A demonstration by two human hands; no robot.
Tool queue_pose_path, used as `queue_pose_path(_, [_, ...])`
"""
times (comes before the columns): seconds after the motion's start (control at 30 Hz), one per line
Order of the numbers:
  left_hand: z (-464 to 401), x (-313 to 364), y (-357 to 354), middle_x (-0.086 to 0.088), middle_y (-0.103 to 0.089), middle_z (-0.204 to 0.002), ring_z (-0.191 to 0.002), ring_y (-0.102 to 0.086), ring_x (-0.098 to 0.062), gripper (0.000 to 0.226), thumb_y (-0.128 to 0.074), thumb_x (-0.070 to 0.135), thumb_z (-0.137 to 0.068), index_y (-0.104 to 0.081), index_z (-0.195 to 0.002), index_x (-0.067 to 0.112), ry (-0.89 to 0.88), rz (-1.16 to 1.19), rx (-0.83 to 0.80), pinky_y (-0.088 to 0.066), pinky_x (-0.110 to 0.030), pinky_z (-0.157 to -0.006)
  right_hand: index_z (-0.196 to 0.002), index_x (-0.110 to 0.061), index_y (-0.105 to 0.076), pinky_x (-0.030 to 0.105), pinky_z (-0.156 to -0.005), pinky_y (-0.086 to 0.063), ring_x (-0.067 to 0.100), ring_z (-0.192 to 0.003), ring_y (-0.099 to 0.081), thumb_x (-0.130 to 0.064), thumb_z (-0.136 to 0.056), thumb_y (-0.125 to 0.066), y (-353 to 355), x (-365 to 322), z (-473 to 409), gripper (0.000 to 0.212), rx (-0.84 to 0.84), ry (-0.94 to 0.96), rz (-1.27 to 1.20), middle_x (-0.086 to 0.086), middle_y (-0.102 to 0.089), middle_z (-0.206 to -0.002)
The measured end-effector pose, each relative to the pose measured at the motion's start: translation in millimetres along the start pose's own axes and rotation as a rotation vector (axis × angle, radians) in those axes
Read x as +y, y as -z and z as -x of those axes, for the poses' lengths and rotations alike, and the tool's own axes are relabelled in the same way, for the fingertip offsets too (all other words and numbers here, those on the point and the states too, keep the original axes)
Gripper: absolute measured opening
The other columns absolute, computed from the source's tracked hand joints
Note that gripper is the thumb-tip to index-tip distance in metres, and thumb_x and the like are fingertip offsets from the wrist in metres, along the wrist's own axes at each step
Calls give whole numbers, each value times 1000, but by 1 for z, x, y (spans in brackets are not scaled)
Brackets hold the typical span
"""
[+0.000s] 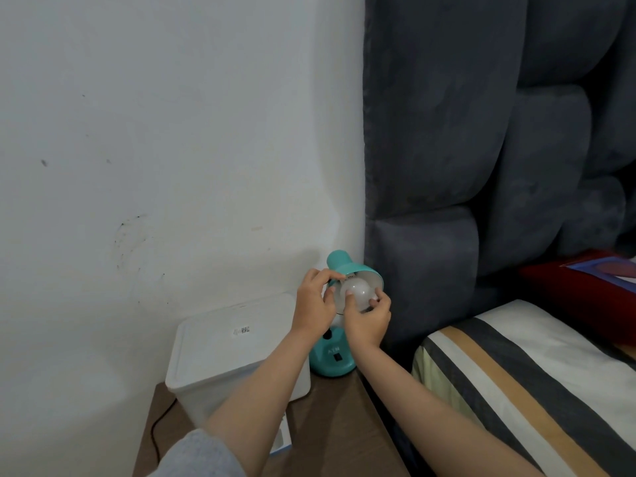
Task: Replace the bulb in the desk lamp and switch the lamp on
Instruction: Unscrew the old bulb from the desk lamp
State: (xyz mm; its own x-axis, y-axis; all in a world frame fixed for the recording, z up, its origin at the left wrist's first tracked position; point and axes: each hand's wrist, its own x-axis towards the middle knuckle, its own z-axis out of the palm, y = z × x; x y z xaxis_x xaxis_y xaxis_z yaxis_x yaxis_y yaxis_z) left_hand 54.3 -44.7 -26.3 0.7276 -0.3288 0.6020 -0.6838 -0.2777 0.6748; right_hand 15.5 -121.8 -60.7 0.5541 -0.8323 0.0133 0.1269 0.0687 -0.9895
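A teal desk lamp stands on a brown bedside table, its round base (332, 361) carrying a black switch. The teal shade (346, 266) tilts towards me with a white inside. A white round bulb (356, 292) sits in the mouth of the shade. My right hand (366, 321) grips the bulb from below with fingertips around its dome. My left hand (313, 299) holds the left rim of the shade, thumb and fingers pinched on it. The lamp is unlit. The lamp's neck is hidden behind my hands.
A white lidded plastic box (223, 352) stands left of the lamp on the bedside table (330, 418). A black cord (158, 430) runs behind the box. A small white and blue carton (280, 438) lies under my left forearm. A grey padded headboard (447, 166) and striped bedding (533, 383) fill the right.
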Motion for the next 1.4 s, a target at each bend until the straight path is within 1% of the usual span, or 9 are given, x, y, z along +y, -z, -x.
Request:
queue_pose_path(0.27, [-1, -3, 1, -2, -59, -96, -91, -56, -3, 32, -54, -4, -83, -64, -95, 24, -12, -15, 1, -41, -6, -83, -113, -25, -56, 36, -85, -55, 28, -100, -60, 4, -75, -68, -1, 1, -1, 49, -65, 69, -36, 7, -39, -124])
queue_pose_path(0.37, [-1, -2, 1, -3, -59, -96, -91, -56, -4, 31, -54, -4, -83, -64, -96, 22, -8, -4, -3, -42, -7, -83, -128, -21, -46, 29, -80, -49, 19, -97, -53, -9, -77, -72, -1, -1, 2, 59, -39, 32, -45, 10, -39, -129])
queue_pose_path(0.5, [0, -1, 1, -4, -58, -97, -91, -56, -5, 32, -54, -5, -82, -65, -96, 22, -2, -2, -5, -41, -6, -82, -138, -24, -37, 37, -93, -50, 24, -114, -53, -34, -81, -70, -5, -2, -1, 67, -18, -31, -58, 13, -46, -134])
queue_pose_path(0.6, [0, -1, 2, -4, -58, -96, -91, -56, -6, 33, -52, -7, -81, -65, -96, 21, -4, -3, 3, -41, -6, -83, -129, -19, -49, 31, -89, -48, 20, -104, -54, -15, -81, -68, -6, -2, -3, 52, -34, 30, -17, 13, -51, -127])
queue_pose_path(0.7, [0, -2, 2, -4, -58, -97, -91, -56, -5, 32, -53, -5, -83, -64, -96, 22, -2, -8, 2, -42, -6, -83, -119, -18, -59, 43, -89, -54, 26, -99, -59, 8, -71, -64, -5, 4, -4, 55, -57, 105, -6, 18, -51, -122])
queue_pose_path(0.87, [1, -1, 0, -4, -58, -97, -91, -56, -6, 33, -53, -5, -82, -64, -96, 23, -3, -2, -2, -41, -6, -83, -139, -22, -39, 31, -86, -50, 21, -106, -56, -20, -77, -74, -3, 2, 0, 72, -34, 40, -47, 10, -47, -128])
queue_pose_path(0.97, [0, -1, 1, -5, -58, -97, -91, -56, -5, 33, -53, -5, -82, -65, -96, 22, -4, 0, 0, -40, -4, -82, -138, -21, -37, 40, -95, -50, 26, -114, -56, -36, -79, -71, -6, 2, -3, 71, 2, -58, -69, 12, -51, -133])
queue_pose_path(1.17, [1, 0, 0, -5, -58, -97, -91, -56, -6, 32, -53, -5, -83, -64, -96, 22, -5, -2, 1, -40, -5, -83, -122, -22, -49, 32, -81, -54, 24, -101, -59, -3, -70, -74, -3, 7, -4, 61, -76, 58, -49, 14, -50, -122])
queue_pose_path(1.4, [2, 1, 1, -6, -58, -95, -89, -56, -9, 31, -52, -4, -82, -64, -96, 21, -9, 0, 3, -41, -6, -81, -131, -23, -40, 38, -88, -53, 25, -105, -59, -31, -77, -73, -7, 4, 0, 64, 5, -29, -80, 12, -51, -127])
